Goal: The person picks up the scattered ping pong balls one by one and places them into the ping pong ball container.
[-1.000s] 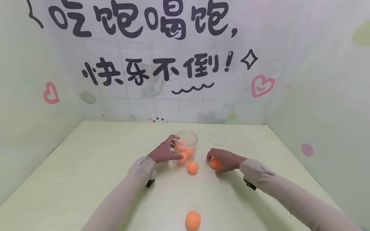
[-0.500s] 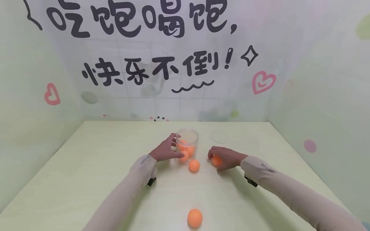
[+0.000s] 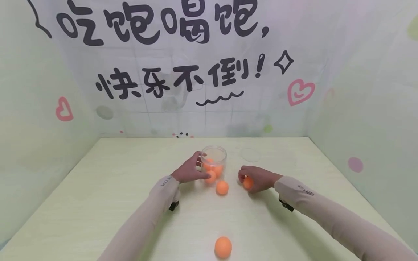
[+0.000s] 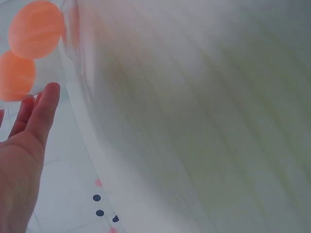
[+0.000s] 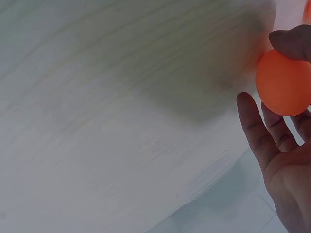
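Observation:
A clear round jar [image 3: 213,154] stands upright with several orange ping-pong balls [image 3: 217,170] in it. My left hand [image 3: 189,171] holds the jar from its left side, thumb in front and fingers behind. In the left wrist view, the fingers [image 4: 43,109] reach up to the jar wall, with balls showing through it. To the right of the jar, my right hand [image 3: 259,178] grips an orange ping-pong ball [image 3: 248,183] low over the table. The right wrist view shows the thumb [image 5: 294,42] on that ball [image 5: 284,82] and fingers on its other side.
One loose ping-pong ball [image 3: 222,187] lies just in front of the jar, another ball [image 3: 223,247] near the table's front. A clear round lid [image 3: 250,155] lies flat behind the right hand. Printed wall sheets [image 3: 156,123] enclose the pale table [image 3: 98,192].
My right hand's fingers have drawn in closer around the ball. The left hand stays at the jar. The whole head view has shifted slightly.

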### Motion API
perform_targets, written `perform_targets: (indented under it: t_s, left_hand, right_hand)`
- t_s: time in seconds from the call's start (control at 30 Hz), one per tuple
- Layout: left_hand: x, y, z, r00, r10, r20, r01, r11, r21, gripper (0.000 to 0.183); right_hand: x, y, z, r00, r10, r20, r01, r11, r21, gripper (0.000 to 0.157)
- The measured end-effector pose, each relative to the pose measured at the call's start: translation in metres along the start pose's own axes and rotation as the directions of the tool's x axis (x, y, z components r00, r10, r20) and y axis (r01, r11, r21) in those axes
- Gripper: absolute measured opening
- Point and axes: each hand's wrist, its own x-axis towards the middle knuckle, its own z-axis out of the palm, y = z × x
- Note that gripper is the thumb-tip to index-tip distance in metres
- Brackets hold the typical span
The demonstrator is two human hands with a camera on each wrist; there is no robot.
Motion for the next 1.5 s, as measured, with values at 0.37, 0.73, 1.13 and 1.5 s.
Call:
perform_targets:
  t_s: [0.37,0.73,1.13,1.5]
  left_hand:
    - [0.003,-0.002,0.000,1.000,0.001,0.002,-0.001,1.000,-0.022,0.079]
    - [-0.001,-0.003,-0.002,1.000,-0.013,-0.006,0.013,1.000,0.002,0.078]
    - [0.006,-0.002,0.000,1.000,-0.015,0.008,0.015,0.999,-0.029,0.077]
    - [0.005,-0.005,0.006,1.000,-0.007,0.001,0.007,0.999,-0.039,0.077]
  right_hand:
    - [0.004,-0.003,-0.010,0.999,0.026,0.027,-0.026,0.999,0.026,0.026]
    - [0.010,-0.010,-0.026,0.998,0.046,0.038,-0.048,0.998,0.041,0.027]
    - [0.020,-0.030,-0.079,0.999,0.027,0.020,-0.027,0.999,-0.025,0.027]
    - [0.039,-0.053,-0.107,0.998,-0.062,0.026,0.064,0.994,-0.089,0.024]
